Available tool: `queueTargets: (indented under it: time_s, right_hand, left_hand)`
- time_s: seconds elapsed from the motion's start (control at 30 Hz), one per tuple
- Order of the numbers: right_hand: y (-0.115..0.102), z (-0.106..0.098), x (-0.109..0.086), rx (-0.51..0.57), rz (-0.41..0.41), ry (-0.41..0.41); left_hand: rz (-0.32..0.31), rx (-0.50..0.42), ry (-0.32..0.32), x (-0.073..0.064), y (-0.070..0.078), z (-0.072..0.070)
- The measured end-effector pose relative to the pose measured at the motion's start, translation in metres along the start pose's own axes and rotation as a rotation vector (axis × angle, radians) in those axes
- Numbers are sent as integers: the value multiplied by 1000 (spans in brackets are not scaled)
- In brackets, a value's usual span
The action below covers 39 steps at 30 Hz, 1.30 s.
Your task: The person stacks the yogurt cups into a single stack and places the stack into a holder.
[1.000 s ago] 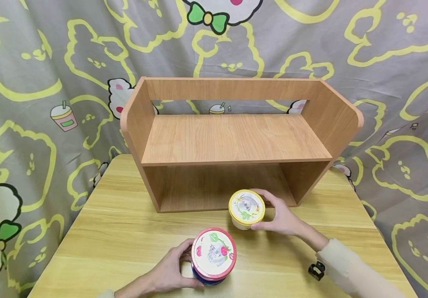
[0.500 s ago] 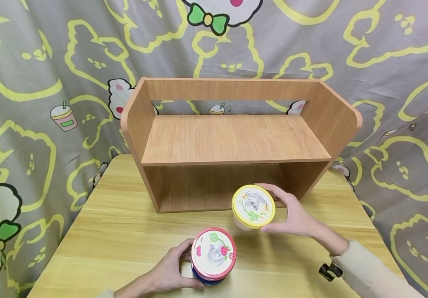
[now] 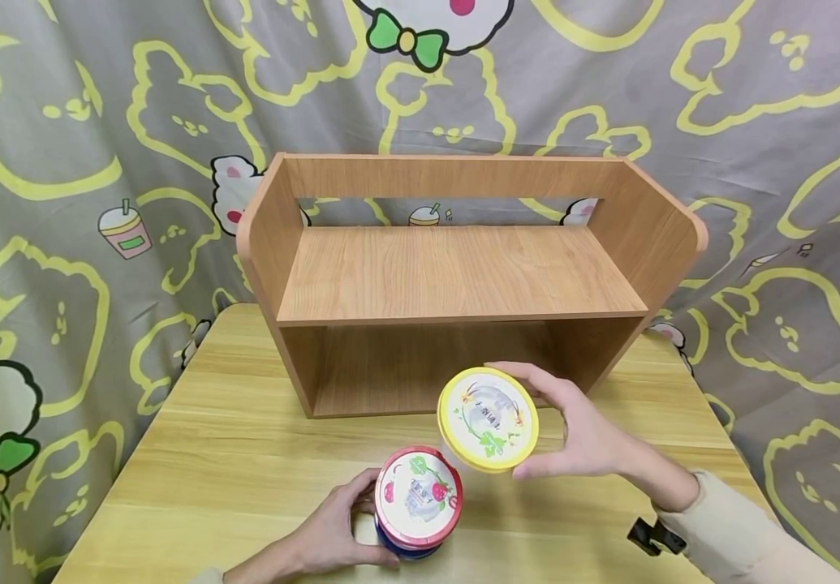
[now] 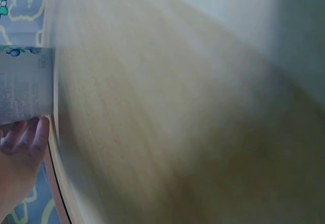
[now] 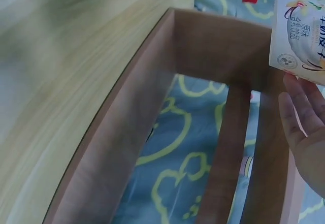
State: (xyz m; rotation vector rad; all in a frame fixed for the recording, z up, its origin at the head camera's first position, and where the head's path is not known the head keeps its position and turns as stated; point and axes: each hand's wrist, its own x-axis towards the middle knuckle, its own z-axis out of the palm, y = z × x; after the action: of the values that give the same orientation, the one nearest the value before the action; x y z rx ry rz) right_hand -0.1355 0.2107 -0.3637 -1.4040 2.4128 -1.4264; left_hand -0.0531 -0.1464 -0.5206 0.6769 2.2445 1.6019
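My left hand grips a blue-lidded cup, its thumb and fingers on opposite sides. In the left wrist view, blueberry prints show near the top of that pale cup, with fingertips against its wall. A red-lidded cup with strawberry prints is stacked on it and hides most of it from above. My right hand holds a yellow-lidded cup above the table, tilted, just behind and right of the red lid. Printed lettering covers the white wall of this cup in the right wrist view.
A two-level wooden shelf stands at the back of the wooden table, just beyond the yellow-lidded cup. Behind it hangs a grey curtain with yellow cartoon outlines. A black strap buckle hangs by the right sleeve.
The right hand has raised the yellow-lidded cup toward the camera, first a little right, then left toward the red lid, tilting it. The left hand and the stacked cups have stayed put.
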Motion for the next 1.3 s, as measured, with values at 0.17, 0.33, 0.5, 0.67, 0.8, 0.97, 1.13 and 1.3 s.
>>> queueTargets:
  time_s: [0.17,0.33,0.5,0.67,0.8,0.97,1.13,1.3]
  right_hand:
    - [-7,9,7,6,-56,-35]
    - [-11,18,14,0,-85,-70]
    - [-13,27,19,-1,-101,-100]
    - [-14,35,21,23,-111,-130]
    - [-16,41,24,37,-103,-167]
    - [-17,47,26,41,-79,-197]
    - [-15,52,27,36,-75,-199]
    - [-12,54,28,42,-69,-203]
  left_hand:
    - [4,-4,-5,1,0,0]
    - [3,-2,-6,1,0,0]
    - [14,3,-6,2,0,0]
    - [30,1,-7,3,-1,0]
    - [25,-7,-16,3,-1,0]
    - [9,-9,-21,2,-1,-1]
    - [-4,-6,-16,1,-1,-1]
    - [3,-10,-18,0,-2,-1]
